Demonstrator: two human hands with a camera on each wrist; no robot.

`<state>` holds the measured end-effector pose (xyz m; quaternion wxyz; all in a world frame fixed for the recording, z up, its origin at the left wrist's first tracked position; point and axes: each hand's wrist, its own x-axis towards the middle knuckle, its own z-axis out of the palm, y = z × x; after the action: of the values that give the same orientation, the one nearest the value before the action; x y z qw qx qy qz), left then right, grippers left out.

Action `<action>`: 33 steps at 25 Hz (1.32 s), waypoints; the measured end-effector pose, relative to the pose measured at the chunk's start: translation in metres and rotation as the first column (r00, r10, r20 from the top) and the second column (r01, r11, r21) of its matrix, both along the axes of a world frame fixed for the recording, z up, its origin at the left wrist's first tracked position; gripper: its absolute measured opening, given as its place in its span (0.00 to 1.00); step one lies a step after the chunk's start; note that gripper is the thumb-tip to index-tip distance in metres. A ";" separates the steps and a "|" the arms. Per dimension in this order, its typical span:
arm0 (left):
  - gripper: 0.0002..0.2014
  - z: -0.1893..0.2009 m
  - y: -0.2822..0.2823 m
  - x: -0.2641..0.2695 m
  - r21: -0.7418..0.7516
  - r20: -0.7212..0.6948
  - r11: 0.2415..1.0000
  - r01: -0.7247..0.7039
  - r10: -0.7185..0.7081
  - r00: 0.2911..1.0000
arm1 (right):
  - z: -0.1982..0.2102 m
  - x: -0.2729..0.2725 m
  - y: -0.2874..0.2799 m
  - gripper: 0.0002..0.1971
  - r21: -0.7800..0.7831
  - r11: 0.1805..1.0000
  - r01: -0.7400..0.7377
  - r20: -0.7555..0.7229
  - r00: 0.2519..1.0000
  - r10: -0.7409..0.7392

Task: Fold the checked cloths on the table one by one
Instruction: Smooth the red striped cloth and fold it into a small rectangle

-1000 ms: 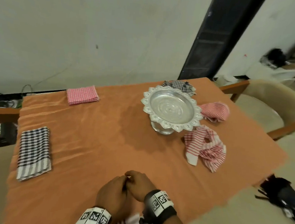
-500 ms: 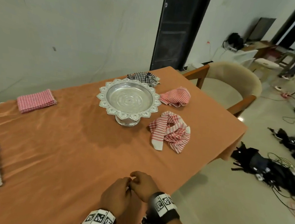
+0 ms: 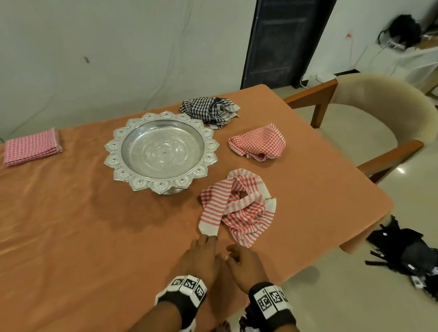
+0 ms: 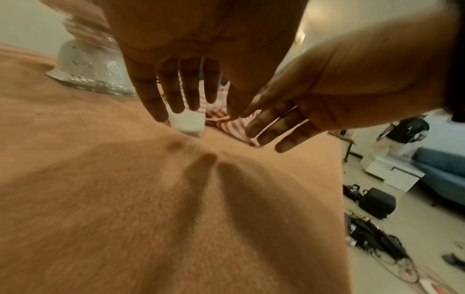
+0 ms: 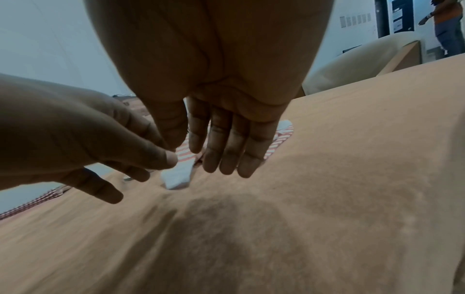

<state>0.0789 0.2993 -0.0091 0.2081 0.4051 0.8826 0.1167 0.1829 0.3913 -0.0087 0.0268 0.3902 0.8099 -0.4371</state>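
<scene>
A crumpled red-and-white striped cloth [image 3: 235, 209] lies on the orange table [image 3: 63, 232], right of the silver dish. My left hand [image 3: 200, 256] hovers low with straight fingers [image 4: 176, 95], the tips at the cloth's white end [image 4: 187, 121]. My right hand [image 3: 244, 264] is beside it, fingers [image 5: 226, 149] straight and just short of the cloth's near edge. Neither hand holds anything. Further back lie a crumpled red checked cloth [image 3: 257, 142] and a crumpled black checked cloth [image 3: 209, 108]. A folded red checked cloth [image 3: 32, 147] lies at the far left.
An ornate silver pedestal dish [image 3: 161, 148] stands mid-table, left of the striped cloth. The table's right edge [image 3: 359, 229] is close to my right hand. A beige chair [image 3: 389, 121] stands past the far right corner. Black bags and cables [image 3: 410, 254] lie on the floor.
Both hands have left the near table edge, where they were together, and reached forward to the striped cloth with fingers now straight. My view has turned right and nearer.
</scene>
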 end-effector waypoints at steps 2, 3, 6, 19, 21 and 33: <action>0.27 -0.010 0.016 -0.006 -0.055 -0.076 0.998 -0.033 0.029 0.997 | -0.001 0.008 0.014 0.19 -0.025 1.000 -0.008 0.019 1.000 0.009; 0.29 -0.016 0.024 -0.010 -0.084 -0.096 0.994 -0.064 0.056 0.994 | -0.002 0.012 0.023 0.19 -0.032 0.999 -0.010 0.021 1.000 0.010; 0.28 -0.033 0.036 -0.026 -0.151 -0.111 0.979 -0.138 0.122 0.986 | -0.007 0.018 0.042 0.19 -0.027 1.000 0.005 0.011 1.000 -0.005; 0.06 0.055 -0.014 0.023 0.487 -0.043 0.869 -0.086 0.122 0.992 | 0.013 -0.048 0.061 0.23 0.665 0.733 -0.143 -0.177 0.924 0.340; 0.08 0.074 -0.036 0.020 0.566 -0.019 0.798 -0.204 0.260 0.965 | 0.022 -0.047 0.070 0.21 0.659 0.751 -0.043 -0.240 0.934 0.264; 0.09 0.203 -0.153 -0.067 0.867 -0.094 0.431 -0.249 0.633 0.769 | 0.146 -0.019 0.102 0.13 0.549 0.756 0.357 -0.606 0.793 0.065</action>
<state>0.0119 0.1465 0.1942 -0.2312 0.2149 0.8221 0.4739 0.1635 0.4936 0.1372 -0.3967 0.2849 0.8404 -0.2349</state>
